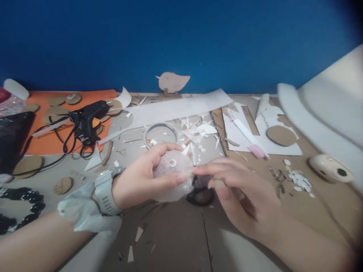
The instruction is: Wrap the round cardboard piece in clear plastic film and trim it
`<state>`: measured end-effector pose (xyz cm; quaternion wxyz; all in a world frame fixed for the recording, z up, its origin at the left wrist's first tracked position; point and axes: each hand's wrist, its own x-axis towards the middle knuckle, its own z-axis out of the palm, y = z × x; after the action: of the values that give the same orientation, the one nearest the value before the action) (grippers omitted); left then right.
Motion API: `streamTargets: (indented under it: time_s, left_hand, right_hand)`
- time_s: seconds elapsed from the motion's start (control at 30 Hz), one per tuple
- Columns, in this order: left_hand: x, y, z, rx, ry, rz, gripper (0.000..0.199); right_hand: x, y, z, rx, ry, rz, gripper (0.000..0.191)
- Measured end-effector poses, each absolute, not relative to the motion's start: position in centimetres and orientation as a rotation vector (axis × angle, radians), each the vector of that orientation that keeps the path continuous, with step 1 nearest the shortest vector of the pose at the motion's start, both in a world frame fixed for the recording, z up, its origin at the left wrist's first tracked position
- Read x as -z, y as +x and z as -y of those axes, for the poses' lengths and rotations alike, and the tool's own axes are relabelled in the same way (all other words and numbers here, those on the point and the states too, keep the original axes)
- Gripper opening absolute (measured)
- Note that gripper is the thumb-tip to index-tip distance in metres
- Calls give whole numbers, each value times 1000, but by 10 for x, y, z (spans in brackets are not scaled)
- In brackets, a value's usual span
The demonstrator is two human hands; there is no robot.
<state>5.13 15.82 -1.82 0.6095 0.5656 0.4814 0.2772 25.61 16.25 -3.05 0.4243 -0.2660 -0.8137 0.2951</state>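
Observation:
A whitish, glittery rounded piece (171,185) with a small white ring and a brown dot on it lies in my left hand (147,175), whose fingers and thumb wrap round its sides. A small white pointed bit (186,150) sticks out at its upper right edge. My right hand (241,189) is beside it on the right, index fingertip touching or nearly touching the piece near my left thumb tip. The other right fingers are curled, and whether they hold something small is hidden. Black-handled scissors (200,196) lie partly beneath the piece.
A black glue gun (89,117) rests on orange paper (113,94) at the left, among cardboard discs. Behind are a roll of tape (161,126), paper scraps and a pink bird cutout (173,82). White paper, a cardboard disc (281,135) and a cream-coloured device (330,168) lie right.

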Motion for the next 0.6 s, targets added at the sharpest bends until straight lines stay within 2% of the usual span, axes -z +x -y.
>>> streamTargets:
  time_s: [0.13, 0.33, 0.53, 0.6]
  left_hand:
    - [18, 51, -159, -627, 1343, -1142, 43]
    - [21, 50, -160, -634, 1396, -1159, 36]
    - [22, 50, -158, -657, 1570, -1224, 30]
    - [21, 50, -158, -634, 1591, -1216, 29]
  right_hand:
    - [30, 256, -163, -750, -647, 2057, 24]
    - [32, 259, -163, -731, -711, 2048, 17]
    - [27, 256, -167, -1558, -921, 2269, 20]
    - [27, 255, -168, -1727, -959, 2204, 21]
